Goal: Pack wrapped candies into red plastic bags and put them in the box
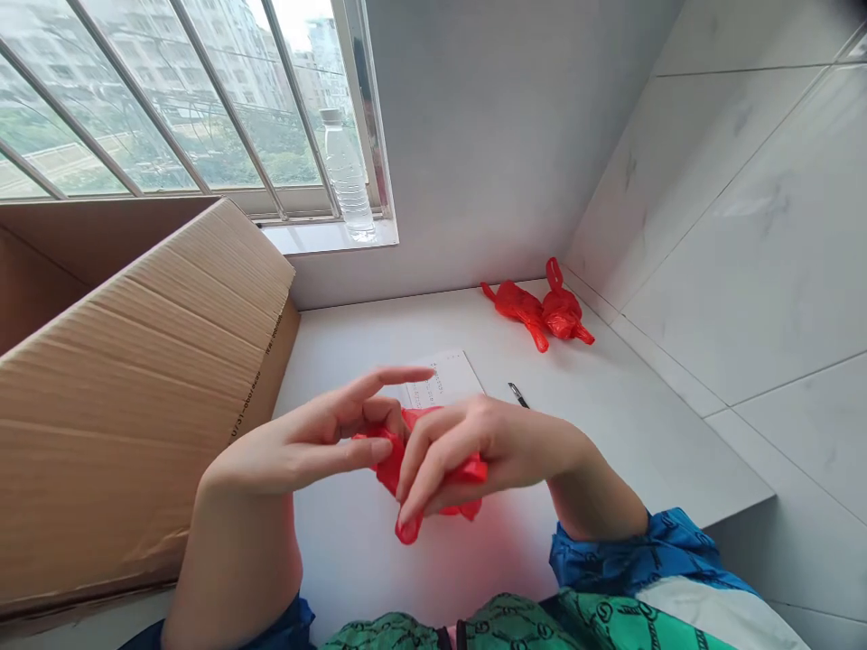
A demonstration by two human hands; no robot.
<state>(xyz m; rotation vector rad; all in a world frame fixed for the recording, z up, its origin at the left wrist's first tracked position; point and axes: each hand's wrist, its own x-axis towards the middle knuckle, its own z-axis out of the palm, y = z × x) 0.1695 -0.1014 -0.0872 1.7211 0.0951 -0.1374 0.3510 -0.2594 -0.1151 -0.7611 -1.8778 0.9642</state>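
Note:
A crumpled red plastic bag (393,469) is bunched between my hands above the white counter (379,334). My right hand (480,451) curls over the bag from the right, its fingertips pointing down-left. My left hand (304,447) pinches the bag's left side with its curled middle fingers, while its index finger and thumb stretch out to the right. Part of the bag is hidden behind my fingers. Just beyond my fingertips lies a sheet of printed paper (443,379), and a black pen (518,394) lies to its right, partly behind my right hand.
Two knotted red plastic bags (538,311) lie at the far end of the counter by the tiled wall (738,226). A large cardboard box (135,388) fills the left side. A plastic water bottle (347,171) stands on the barred window's sill (329,236).

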